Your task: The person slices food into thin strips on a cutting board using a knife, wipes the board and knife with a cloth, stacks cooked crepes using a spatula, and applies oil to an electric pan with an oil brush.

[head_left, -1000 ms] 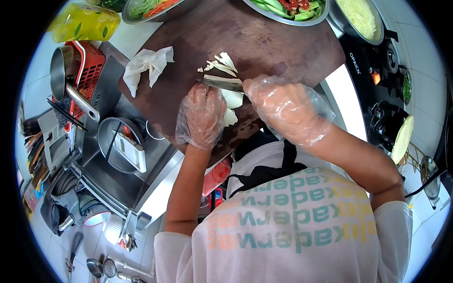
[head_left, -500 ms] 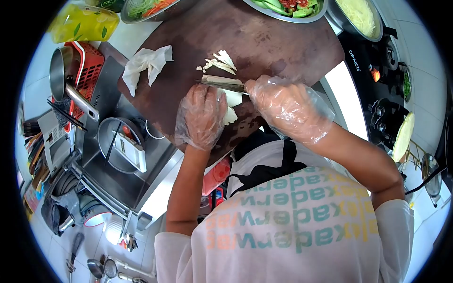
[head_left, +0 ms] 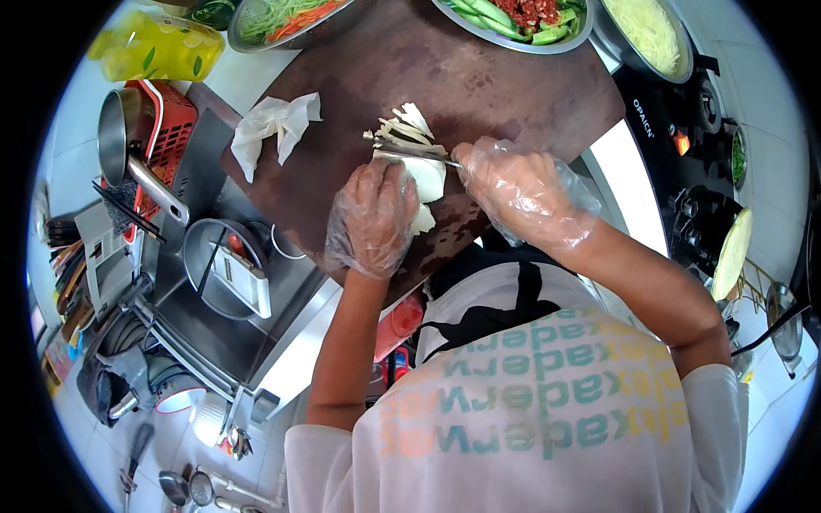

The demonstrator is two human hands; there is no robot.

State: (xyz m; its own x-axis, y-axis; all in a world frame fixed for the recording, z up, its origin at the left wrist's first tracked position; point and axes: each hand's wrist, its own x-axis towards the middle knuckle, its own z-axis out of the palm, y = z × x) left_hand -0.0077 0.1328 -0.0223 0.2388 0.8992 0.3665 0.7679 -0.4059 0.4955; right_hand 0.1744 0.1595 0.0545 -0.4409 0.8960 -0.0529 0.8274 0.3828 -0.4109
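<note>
On the brown cutting board [head_left: 513, 94] lies a pale, flat piece of food [head_left: 428, 178], with thin cut strips [head_left: 410, 121] just beyond it. My right hand [head_left: 523, 190], in a clear plastic glove, is closed round the handle of a knife [head_left: 415, 152]. The blade points left and rests across the far edge of the pale piece, beside the strips. My left hand [head_left: 374, 214], gloved too, presses on the left side of that piece with bent fingers, close to the blade. A crumpled white cloth or paper [head_left: 275, 128] sits on the board's left part.
Bowls of shredded vegetables [head_left: 295, 34], cucumber with red sauce [head_left: 571, 43] and pale shreds [head_left: 684, 68] line the far side. A stove [head_left: 667, 171] is at the right. At the left are a sink [head_left: 222, 338], a red basket [head_left: 178, 120], a pan [head_left: 114, 128] and a yellow bag [head_left: 158, 51].
The view has shifted slightly. The knife has moved up against the cut strips, and a new strip appears beside the others. Both hands keep their holds.
</note>
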